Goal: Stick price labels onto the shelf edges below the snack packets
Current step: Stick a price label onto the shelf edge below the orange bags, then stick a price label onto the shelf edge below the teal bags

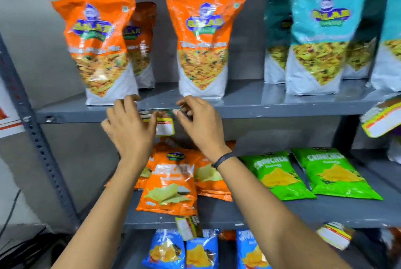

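A price label (164, 125) with a white box and yellow-red band hangs from the front edge of the upper grey shelf (271, 111), below the orange snack packets (102, 52). My left hand (130, 126) presses against the label's left side, thumb on its top. My right hand (198, 120) pinches the label's top right corner at the shelf edge. Both hands touch the same label. Two tall orange packets stand upright above, the second (204, 38) just right of the hands.
Teal packets (319, 36) stand at the upper right. Orange (171, 184) and green chip bags (280, 175) lie on the middle shelf. Labels hang on the middle shelf edge (187, 228), (335, 236) and at the far right (382, 117). A slotted upright (36, 136) stands left.
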Available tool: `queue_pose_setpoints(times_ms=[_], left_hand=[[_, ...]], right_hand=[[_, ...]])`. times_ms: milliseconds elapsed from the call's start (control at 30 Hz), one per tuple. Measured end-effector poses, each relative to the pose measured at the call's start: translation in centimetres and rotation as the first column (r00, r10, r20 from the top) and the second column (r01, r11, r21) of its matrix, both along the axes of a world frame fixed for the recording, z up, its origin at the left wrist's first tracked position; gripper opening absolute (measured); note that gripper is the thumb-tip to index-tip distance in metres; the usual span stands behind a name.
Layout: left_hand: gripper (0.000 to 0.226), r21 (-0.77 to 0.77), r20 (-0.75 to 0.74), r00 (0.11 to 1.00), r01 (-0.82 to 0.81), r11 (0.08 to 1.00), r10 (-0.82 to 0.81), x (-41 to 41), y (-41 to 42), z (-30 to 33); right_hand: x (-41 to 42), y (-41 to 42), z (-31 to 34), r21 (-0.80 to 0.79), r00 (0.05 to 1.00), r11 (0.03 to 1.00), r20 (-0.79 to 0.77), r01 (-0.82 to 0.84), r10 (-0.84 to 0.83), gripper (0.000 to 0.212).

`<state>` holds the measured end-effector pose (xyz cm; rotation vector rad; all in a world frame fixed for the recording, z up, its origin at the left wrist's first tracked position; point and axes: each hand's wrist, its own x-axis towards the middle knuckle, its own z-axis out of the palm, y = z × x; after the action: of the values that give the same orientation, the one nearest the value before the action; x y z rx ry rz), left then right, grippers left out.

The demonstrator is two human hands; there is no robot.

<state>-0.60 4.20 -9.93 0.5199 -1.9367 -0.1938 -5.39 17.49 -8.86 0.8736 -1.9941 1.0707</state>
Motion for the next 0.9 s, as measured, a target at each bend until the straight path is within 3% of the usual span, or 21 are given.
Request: queue_pose_setpoints(times_ms=[100,167,367,467,633,900], left_hand=[[0.023,-0.042,-0.099,0.971,0.214,0.976,-0.217,-1.0,5.5,-1.2],[0.023,-0.052,-0.087,0.93,0.353,0.934,-0.357,-2.1,10.1,-2.0],[0.043,0.068,0.095,0.786,0.607,0.792,-0.611,-6.5,26.0,-3.5],[0.042,0.186,0.23,0.716,0.632,0.752,-0.659,-9.4,33.5,-3.7],[0.042,0.328,0.267,0.68,0.602,0.728,-0.682,-12.2,40.1,-2.1],[0.038,0.168,0.335,0.767,0.523,0.836,-0.547,-11.2,41.9,1.6]], right_hand=[[-0.9,6.3,-0.9,-0.112,0.987,0.986,-0.088,0.126,-0.136,0.011],[-2.0,11.5,-1.1,-0.175,0.97,0.962,-0.086,0.208,-0.225,0.009],[-6.2,28.3,-1.1,-0.28,0.858,0.829,-0.032,0.485,-0.513,0.011],[-8.4,35.1,-0.9,-0.204,0.801,0.788,-0.029,0.581,-0.598,0.021],[-11.0,40.3,-1.0,0.02,0.877,0.877,-0.017,0.48,-0.479,0.027],[-13.5,42.3,1.7,0.048,0.959,0.97,0.148,0.236,-0.241,0.014]])
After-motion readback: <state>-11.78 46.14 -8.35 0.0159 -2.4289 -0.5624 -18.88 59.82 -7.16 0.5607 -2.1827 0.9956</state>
